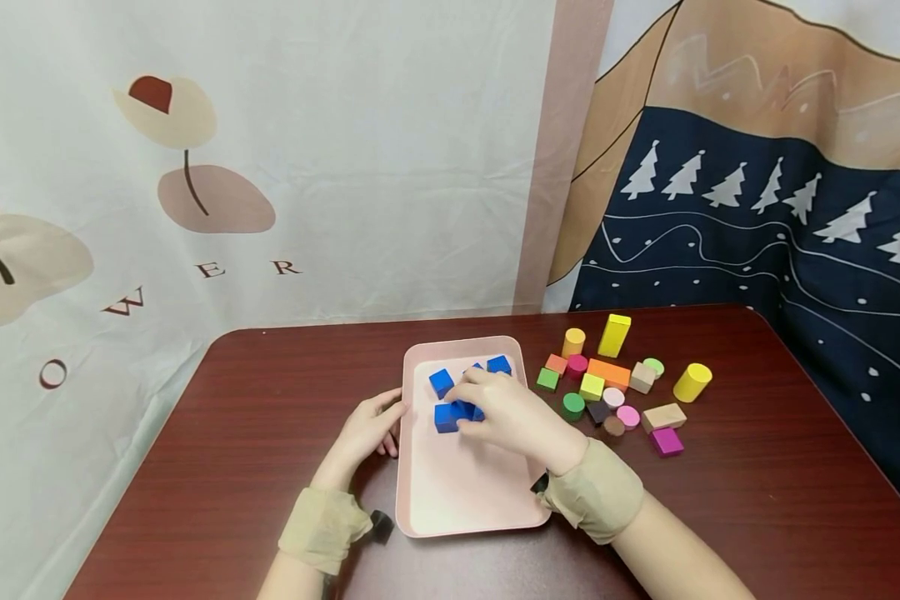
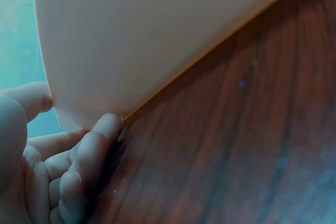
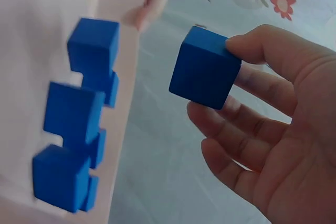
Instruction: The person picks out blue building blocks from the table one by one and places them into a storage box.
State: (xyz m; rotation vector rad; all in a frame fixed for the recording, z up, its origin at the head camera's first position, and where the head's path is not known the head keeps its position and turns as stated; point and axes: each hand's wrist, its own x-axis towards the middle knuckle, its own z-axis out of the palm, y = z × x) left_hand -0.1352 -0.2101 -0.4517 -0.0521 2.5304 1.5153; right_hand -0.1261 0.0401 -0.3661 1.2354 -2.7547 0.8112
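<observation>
A pink tray (image 1: 468, 496) lies lengthwise near the middle of the table. My left hand (image 1: 371, 427) grips its left side. In the left wrist view the thumb (image 2: 38, 100) is at the rim and the curled fingers (image 2: 93, 153) are against the tray's outer wall. Over the tray, my right hand (image 1: 506, 408) pinches a blue cube (image 3: 205, 69) between thumb and fingers. Several other blue cubes stand in the upper half of the tray, among them one at the left (image 1: 441, 382) and one at the far right (image 1: 498, 365). My right hand partly hides others.
To the tray's right lies a loose group of wooden blocks, including an orange block (image 1: 608, 373), a tall yellow block (image 1: 614, 336), a yellow cylinder (image 1: 692, 382) and a magenta block (image 1: 667, 442). The dark red table (image 1: 270, 467) meets a printed cloth (image 1: 390, 208) at its back edge.
</observation>
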